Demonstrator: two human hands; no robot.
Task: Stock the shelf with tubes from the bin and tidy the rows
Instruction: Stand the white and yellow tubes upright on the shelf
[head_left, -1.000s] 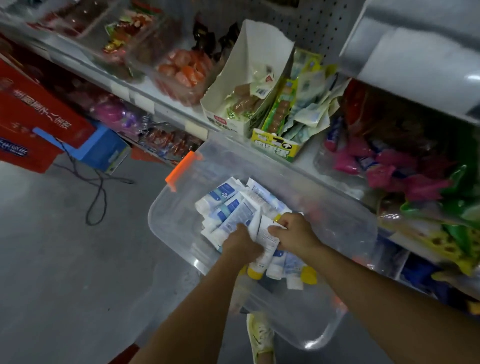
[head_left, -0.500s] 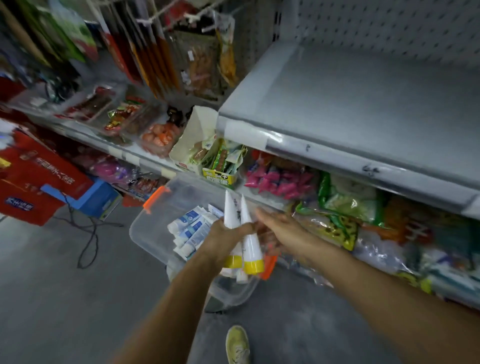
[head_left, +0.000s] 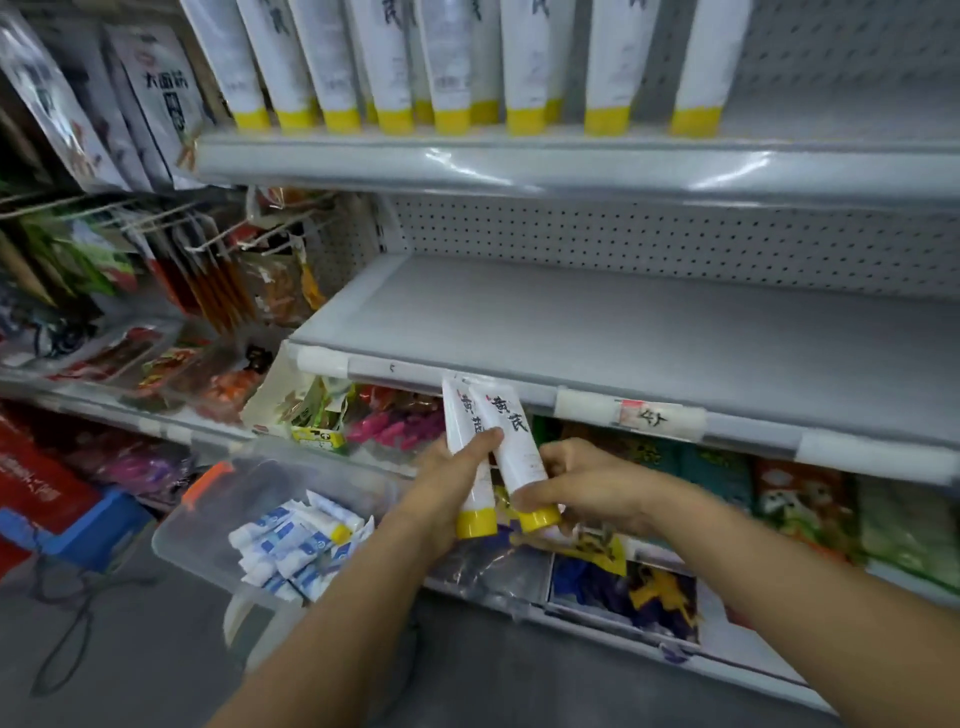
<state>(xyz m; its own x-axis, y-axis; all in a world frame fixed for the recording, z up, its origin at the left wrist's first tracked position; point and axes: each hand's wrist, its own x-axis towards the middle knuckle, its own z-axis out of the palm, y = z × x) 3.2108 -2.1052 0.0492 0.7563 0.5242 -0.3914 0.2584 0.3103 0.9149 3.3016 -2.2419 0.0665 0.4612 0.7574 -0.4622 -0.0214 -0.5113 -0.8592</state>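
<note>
The left hand (head_left: 441, 493) and right hand (head_left: 582, 488) each clamp one yellow-capped tube (head_left: 511, 441) below the bare middle shelf (head_left: 597, 332). At twelve o'clock a row (head_left: 441, 62) already stands; at eight o'clock the bin (head_left: 208, 525) holds more.

We see two white tubes (head_left: 511, 441) with yellow caps and black brush characters, red marks beside them. The row of tubes (head_left: 441, 62) above matches: white bodies, yellow caps. The shelf (head_left: 597, 332) is plain grey, its back panel (head_left: 649, 234) pale with small dark dots. The bin (head_left: 218, 530) is clear with an orange latch, holding white and blue tubes (head_left: 291, 545).
</note>
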